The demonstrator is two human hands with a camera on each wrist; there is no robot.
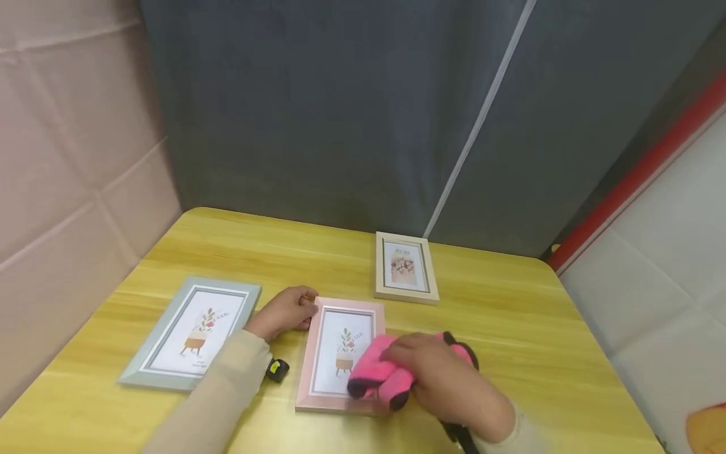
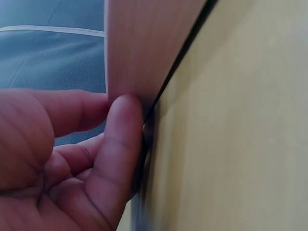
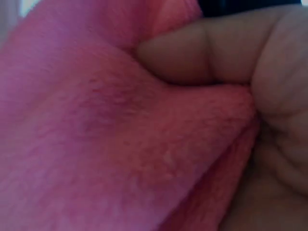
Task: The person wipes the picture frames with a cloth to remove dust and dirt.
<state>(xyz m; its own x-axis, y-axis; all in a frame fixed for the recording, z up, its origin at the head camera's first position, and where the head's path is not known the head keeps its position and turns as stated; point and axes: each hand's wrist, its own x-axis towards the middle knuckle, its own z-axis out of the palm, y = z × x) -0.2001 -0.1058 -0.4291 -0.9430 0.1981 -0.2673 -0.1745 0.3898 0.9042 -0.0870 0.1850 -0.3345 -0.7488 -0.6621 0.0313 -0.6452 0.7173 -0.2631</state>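
A pink picture frame (image 1: 307, 372) with a printed plant picture lies face up on the wooden table. My left hand (image 1: 286, 310) holds its upper left corner; in the left wrist view, a thumb and finger (image 2: 122, 130) meet the pink side edge (image 2: 139, 48). Over the lower right part of the picture, my right hand (image 1: 445, 375) grips a bunched pink cloth (image 1: 386, 372) with black trim. Close up in the right wrist view, the fuzzy cloth (image 3: 96, 134) is folded into the curled fingers. The cloth hides that corner of the picture.
A pale green picture frame (image 1: 153, 379) lies at the left, partly behind my left sleeve (image 1: 227, 378). Farther back is a cream picture frame (image 1: 407, 294). The table (image 1: 539, 353) ends at a dark grey curtain (image 1: 317, 113), with light walls on both sides.
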